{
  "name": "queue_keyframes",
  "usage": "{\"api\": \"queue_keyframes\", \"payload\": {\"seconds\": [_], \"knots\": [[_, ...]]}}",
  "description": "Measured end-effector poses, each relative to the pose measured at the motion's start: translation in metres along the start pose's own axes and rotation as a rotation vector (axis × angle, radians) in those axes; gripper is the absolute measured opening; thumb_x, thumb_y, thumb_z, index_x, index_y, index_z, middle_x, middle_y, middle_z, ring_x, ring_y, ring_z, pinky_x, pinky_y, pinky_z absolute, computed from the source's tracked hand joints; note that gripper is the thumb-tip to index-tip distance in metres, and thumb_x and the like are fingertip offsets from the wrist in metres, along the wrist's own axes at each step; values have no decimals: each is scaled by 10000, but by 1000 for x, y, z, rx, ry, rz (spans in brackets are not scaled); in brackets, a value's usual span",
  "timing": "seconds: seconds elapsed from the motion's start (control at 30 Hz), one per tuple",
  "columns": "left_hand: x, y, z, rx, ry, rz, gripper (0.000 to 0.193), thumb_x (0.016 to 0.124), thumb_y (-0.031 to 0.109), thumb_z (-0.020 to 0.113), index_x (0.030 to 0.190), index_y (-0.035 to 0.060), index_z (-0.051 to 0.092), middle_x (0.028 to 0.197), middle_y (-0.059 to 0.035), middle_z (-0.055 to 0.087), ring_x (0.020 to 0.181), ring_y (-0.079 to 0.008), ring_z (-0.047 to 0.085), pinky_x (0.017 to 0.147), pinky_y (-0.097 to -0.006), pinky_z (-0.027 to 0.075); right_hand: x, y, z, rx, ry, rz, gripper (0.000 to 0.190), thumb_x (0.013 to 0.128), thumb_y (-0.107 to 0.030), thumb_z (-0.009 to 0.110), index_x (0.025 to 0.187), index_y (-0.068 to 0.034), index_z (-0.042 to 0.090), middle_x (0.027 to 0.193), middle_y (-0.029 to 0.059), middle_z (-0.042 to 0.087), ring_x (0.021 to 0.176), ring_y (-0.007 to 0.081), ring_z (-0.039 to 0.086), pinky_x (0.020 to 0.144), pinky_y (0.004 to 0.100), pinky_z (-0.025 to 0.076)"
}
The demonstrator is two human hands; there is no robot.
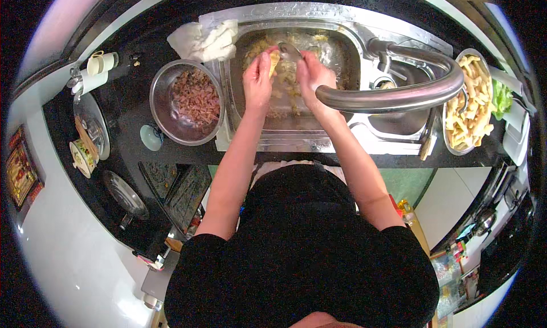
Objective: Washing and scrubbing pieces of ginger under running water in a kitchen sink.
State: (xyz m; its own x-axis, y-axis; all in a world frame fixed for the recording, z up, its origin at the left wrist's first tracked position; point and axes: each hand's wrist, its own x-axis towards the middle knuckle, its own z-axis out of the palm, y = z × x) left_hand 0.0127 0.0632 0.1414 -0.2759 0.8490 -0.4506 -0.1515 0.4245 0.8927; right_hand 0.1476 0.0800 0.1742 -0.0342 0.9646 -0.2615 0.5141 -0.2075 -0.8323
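Both of my hands are over the large basin of a stainless steel sink (239, 127). My left hand (257, 78) grips a pale yellow piece of food (274, 63) between thumb and fingers. In my right hand (315, 78) is a shiny metal utensil (290, 52) with a rounded end, perhaps a spoon, close to that piece. My fingers hide its handle. Small yellowish bits and shallow, cloudy water lie in the basin below. An oval tray (446, 129) at the right is heaped with pale yellow, finger-like food pieces (470, 101).
A thick curved metal faucet (384, 101) arches beside my right wrist, above a smaller basin (401, 123). Left of the sink stand a steel bowl (160, 114) of chopped pinkish-brown food (196, 99), a white cloth (203, 41) and a small pale bowl (151, 137). A lid (126, 194) lies farther left.
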Motion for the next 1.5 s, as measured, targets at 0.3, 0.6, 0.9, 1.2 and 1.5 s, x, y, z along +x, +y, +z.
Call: {"api": "queue_keyframes", "payload": {"seconds": [0.3,0.6,0.9,1.2,1.5], "knots": [[3,-7,0,145,36,129,351,988,328,446,1116,76,655,849,37,595,691,-31,454,639,-213,413,-3,11,3,-160,-16,-153,274,908,-200,505,1123,-46,580,778,201,631,709,341,643,641,423,490],[16,-12,-7,17,-34,31,380,1002,332,399,1099,84,670,938,19,648,769,-53,526,666,-212,424,-8,12,15,339,-137,-29,304,925,-256,519,1089,-13,598,699,103,600,642,145,571,605,322,460],[15,-19,-12,352,-13,234,355,995,319,421,1098,96,676,864,30,637,627,-41,451,563,-223,393,-6,2,3,-72,-18,-121,274,902,-186,506,1125,-55,598,810,220,637,773,386,627,656,439,489],[27,-13,-15,-458,-110,-444,350,975,366,455,1071,55,586,804,-32,571,637,-110,530,514,-215,400,-3,10,10,-156,11,-210,320,893,-148,491,1205,-111,552,748,217,627,666,387,624,595,441,503],[40,9,-8,-461,-171,-343,383,1008,292,360,1188,40,586,1020,-41,625,911,-135,555,810,-305,439,-30,23,14,-376,29,-475,298,876,-147,471,1159,-103,554,784,195,630,556,313,609,466,381,473]]}}
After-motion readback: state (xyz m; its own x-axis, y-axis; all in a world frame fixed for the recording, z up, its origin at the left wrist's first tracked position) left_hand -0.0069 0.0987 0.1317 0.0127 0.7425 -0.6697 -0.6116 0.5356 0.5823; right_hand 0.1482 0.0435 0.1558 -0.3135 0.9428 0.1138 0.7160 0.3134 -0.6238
